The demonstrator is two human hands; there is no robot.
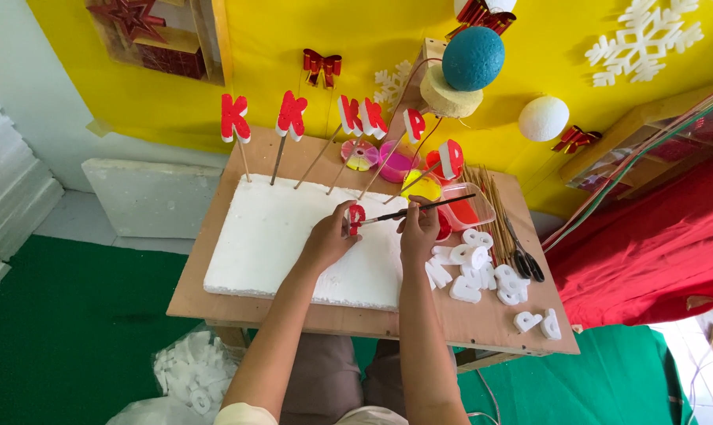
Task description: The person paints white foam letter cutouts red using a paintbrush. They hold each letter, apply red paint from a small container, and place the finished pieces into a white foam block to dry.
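Note:
My left hand [328,238] holds a small foam letter [356,218], partly painted red, above a white foam slab [277,236]. My right hand [419,232] grips a thin black paintbrush [419,208] whose tip touches the letter. Several red-painted foam letters on wooden sticks [291,115] stand stuck along the slab's far edge. A pile of unpainted white foam letters [474,271] lies just right of my right hand on the wooden board [482,323].
A clear tub of red paint [470,211], a yellow cup [422,187] and a pink cup [396,160] sit beyond my hands. Wooden skewers [494,205] and black scissors [524,258] lie at right. A teal foam ball [473,58] and white foam ball [543,118] hang by the yellow wall.

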